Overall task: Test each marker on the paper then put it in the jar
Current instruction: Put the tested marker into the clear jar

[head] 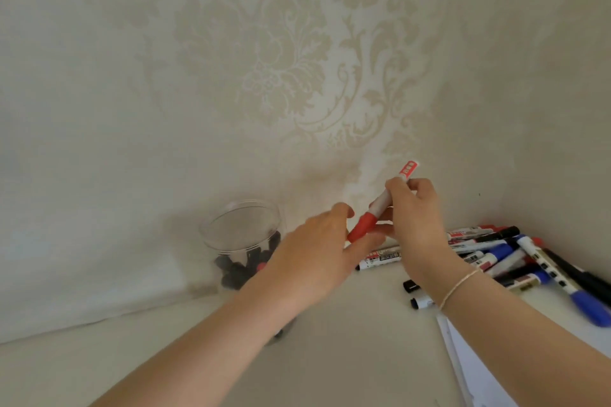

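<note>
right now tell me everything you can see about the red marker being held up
The red marker has a white barrel with a red label near its upper end and a red cap, on, at its lower end. It looks like plastic. It is tilted, cap down-left, top up-right, held in the air in front of the wall between the jar and the marker pile. The right hand grips the barrel; the left hand reaches to the cap, fingers at it.

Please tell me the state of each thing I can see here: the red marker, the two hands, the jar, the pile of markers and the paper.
red marker: capped, held tilted above the table.
right hand: grips the marker's barrel.
left hand: fingers at the red cap.
jar: upright, open, some markers inside.
pile of markers: lying flat, capped, at the right.
paper: flat, mostly out of view.
</note>
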Motion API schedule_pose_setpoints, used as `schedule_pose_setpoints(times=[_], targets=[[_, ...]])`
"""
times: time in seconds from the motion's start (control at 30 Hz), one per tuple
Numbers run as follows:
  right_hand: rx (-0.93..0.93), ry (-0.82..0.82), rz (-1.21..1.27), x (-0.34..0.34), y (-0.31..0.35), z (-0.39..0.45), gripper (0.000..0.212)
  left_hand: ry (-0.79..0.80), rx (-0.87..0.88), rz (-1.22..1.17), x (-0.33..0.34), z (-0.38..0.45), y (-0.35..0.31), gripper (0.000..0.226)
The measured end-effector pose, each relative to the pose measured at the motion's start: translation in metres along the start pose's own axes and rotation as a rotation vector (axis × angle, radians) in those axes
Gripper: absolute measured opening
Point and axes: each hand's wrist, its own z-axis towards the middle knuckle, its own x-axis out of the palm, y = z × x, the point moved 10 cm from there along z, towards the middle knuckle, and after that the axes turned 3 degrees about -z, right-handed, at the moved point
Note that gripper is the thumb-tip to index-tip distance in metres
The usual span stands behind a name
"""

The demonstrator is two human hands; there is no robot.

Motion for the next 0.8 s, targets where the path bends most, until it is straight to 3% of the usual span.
schedule_pose_setpoints(times=[0.1,0.23,0.37,0.47,0.57,0.8], targets=[[0.053,0.06,-0.014,-0.009,-0.006,-0.006,0.01,0.063,0.014,-0.273,0.029,0.014,0.0,0.036],[0.169,0.391,-0.057,-0.007,-0.02,-0.019,0.031,0.173,0.16,-0.396,0.046,0.014,-0.028,0.032],[0.19,0.511,-0.063,-0.025,-0.013,-0.024,0.026,0.427,0.165,-0.712,0.068,0.005,-0.052,0.031],[0.16,0.503,-0.091,-0.042,-0.002,-0.024,0.028,0.545,0.111,-0.942,0.083,0.003,-0.069,0.034],[0.144,0.389,-0.075,-0.067,0.003,-0.017,0.032,0.62,0.036,-1.121,0.104,0.011,-0.086,0.045],[0.117,0.295,-0.076,-0.107,0.005,-0.001,0.03,0.878,-0.132,-1.566,0.149,0.008,-0.126,0.045]])
